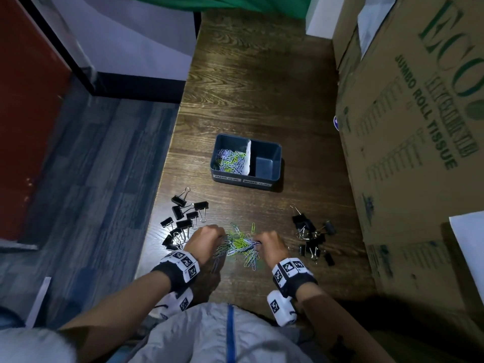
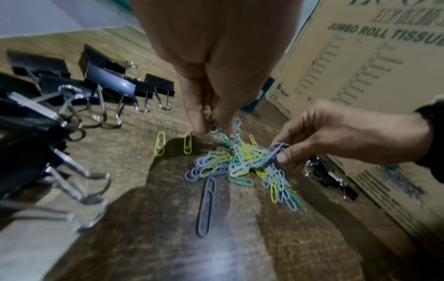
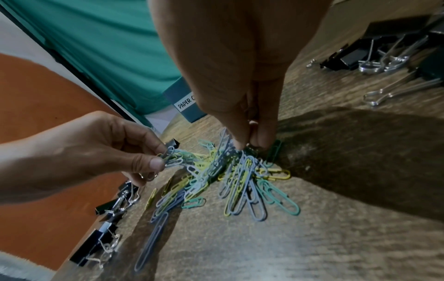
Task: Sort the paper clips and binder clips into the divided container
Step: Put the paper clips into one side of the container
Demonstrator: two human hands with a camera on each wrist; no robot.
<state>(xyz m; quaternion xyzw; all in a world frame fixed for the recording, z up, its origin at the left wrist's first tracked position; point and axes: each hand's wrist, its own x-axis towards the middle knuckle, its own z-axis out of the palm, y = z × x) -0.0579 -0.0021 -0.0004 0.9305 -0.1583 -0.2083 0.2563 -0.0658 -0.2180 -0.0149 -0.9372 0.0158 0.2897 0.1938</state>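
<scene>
A pile of coloured paper clips [image 1: 241, 246] lies on the wooden table near its front edge. My left hand [image 1: 221, 238] pinches a small bunch of paper clips [image 3: 171, 157] at the pile's left side. On the pile's right side my right hand [image 1: 258, 241] pinches other clips [image 2: 278, 150]. Black binder clips lie in two groups, one to the left [image 1: 183, 218] and one to the right [image 1: 311, 237]. Farther back stands the dark divided container [image 1: 276, 176]: its left compartment holds paper clips [image 1: 230, 159], and its right compartment [image 1: 267, 163] looks empty.
Large cardboard boxes [image 1: 408, 127] wall off the table's right side. The table's left edge [image 1: 167, 153] drops to a grey floor just beside the left binder clips. A single long paper clip [image 2: 206, 205] lies apart, nearer to me than the pile.
</scene>
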